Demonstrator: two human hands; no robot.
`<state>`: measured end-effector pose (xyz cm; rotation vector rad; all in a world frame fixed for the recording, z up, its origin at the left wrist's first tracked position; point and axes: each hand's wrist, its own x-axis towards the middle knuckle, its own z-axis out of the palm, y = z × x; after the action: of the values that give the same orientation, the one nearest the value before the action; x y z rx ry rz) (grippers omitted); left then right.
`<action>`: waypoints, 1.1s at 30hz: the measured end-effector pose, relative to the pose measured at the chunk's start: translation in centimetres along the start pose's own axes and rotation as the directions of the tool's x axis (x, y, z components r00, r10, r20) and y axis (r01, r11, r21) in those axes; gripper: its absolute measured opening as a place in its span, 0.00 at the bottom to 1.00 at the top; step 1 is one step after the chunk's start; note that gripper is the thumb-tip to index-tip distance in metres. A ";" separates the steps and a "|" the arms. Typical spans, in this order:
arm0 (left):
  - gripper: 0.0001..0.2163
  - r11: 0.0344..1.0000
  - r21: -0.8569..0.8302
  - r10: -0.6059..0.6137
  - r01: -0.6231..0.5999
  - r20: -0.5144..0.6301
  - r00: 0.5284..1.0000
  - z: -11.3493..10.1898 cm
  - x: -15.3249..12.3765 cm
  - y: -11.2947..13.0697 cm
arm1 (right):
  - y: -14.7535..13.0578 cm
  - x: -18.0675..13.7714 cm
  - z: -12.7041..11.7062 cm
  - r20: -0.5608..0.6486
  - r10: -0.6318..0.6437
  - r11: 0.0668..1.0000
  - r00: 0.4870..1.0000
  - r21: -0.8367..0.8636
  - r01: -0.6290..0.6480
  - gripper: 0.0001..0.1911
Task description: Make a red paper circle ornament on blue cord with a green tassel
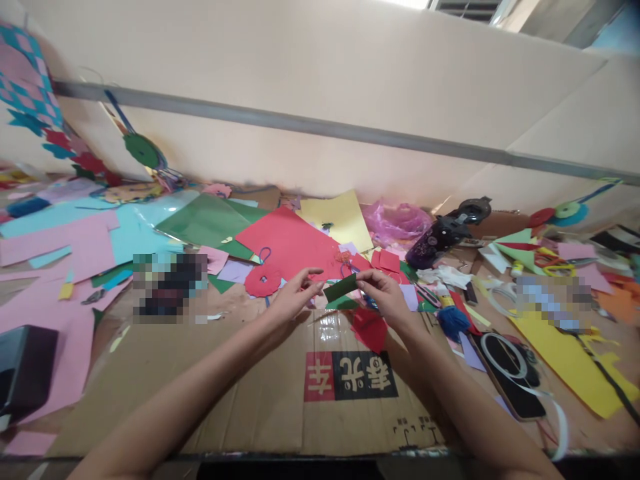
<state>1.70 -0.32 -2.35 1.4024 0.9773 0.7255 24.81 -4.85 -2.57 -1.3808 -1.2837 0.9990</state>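
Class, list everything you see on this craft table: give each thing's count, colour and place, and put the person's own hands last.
green paper strip: one, dark green, pinched between both hands
cardboard sheet: one, brown, under the hands
red paper sheet: one, red, behind the hands
yellow paper sheet: one, pale yellow, far centre
glue gun: one, black, right of centre
phone: one, black, near right
left hand: one, at the strip's left end
right hand: one, holding the strip's right end

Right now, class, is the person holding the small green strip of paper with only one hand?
No: the left hand and right hand each pinch an end of the green strip.
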 end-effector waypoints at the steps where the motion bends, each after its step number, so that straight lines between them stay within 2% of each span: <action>1: 0.22 0.997 -0.078 -0.027 0.031 0.043 0.999 0.1 -0.4 0.2 | -0.2 0.0 0.2 -0.010 0.025 0.998 1.000 0.052 -0.024 0.15; 3: 0.22 0.978 -0.190 -0.060 0.080 0.110 0.992 0.3 -1.1 0.6 | -0.6 0.1 0.7 -0.040 0.025 0.994 0.999 0.107 -0.021 0.15; 5: 0.23 0.969 -0.230 -0.067 0.094 0.124 0.990 0.4 -1.6 0.8 | -0.9 0.0 1.1 -0.062 0.010 0.992 0.998 0.123 -0.002 0.15; 10: 0.18 0.989 -0.138 -0.043 0.045 0.016 0.999 0.8 -1.8 0.8 | -0.7 -0.3 1.8 -0.033 0.011 0.996 0.999 0.094 -0.007 0.14; 13: 0.16 0.990 -0.127 -0.072 0.061 -0.081 0.994 0.7 -2.1 0.9 | -0.5 -0.3 1.2 -0.036 -0.015 0.999 0.999 0.043 0.016 0.15; 15: 0.16 0.988 -0.134 -0.095 0.077 -0.135 0.986 0.4 -2.5 1.0 | -0.5 -0.1 0.1 -0.083 -0.074 0.995 0.994 -0.068 0.069 0.14; 17: 0.16 0.986 -0.142 -0.105 0.083 -0.157 0.982 -0.1 -2.9 0.9 | -0.7 0.1 -1.2 -0.133 -0.192 0.938 0.972 -0.317 0.142 0.11; 19: 0.17 0.985 -0.160 -0.096 0.067 -0.179 0.979 -0.6 -3.2 0.8 | -0.8 0.1 -2.2 -0.110 -0.313 0.770 0.943 -0.611 0.184 0.10; 20: 0.16 0.984 -0.166 -0.089 0.056 -0.193 0.977 -0.8 -3.3 0.7 | -0.9 -0.1 -2.4 -0.059 -0.330 0.682 0.942 -0.705 0.194 0.09; 22: 0.16 0.984 -0.171 -0.077 0.040 -0.218 0.973 -1.0 -3.5 0.4 | -1.0 -0.5 -2.2 0.066 -0.244 0.584 0.967 -0.787 0.201 0.08; 25: 0.15 0.982 -0.185 -0.073 0.029 -0.236 0.969 -1.1 -3.5 -0.3 | -1.1 -1.3 -0.7 0.175 -0.026 0.545 0.984 -0.823 0.161 0.08; 29: 0.14 0.990 -0.139 -0.040 0.007 -0.234 0.971 -1.0 -3.3 -1.7 | -1.2 -1.8 1.3 0.130 0.023 0.460 0.991 -0.881 0.105 0.09; 33: 0.14 0.998 -0.067 0.000 -0.016 -0.227 0.974 -1.1 -3.1 -2.5 | -1.1 -1.4 1.7 0.109 0.099 0.507 0.989 -0.861 0.045 0.10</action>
<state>-0.99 -2.70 -4.35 1.2834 1.1142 0.9322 22.78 -6.11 -1.86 -2.1040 -2.0349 0.4211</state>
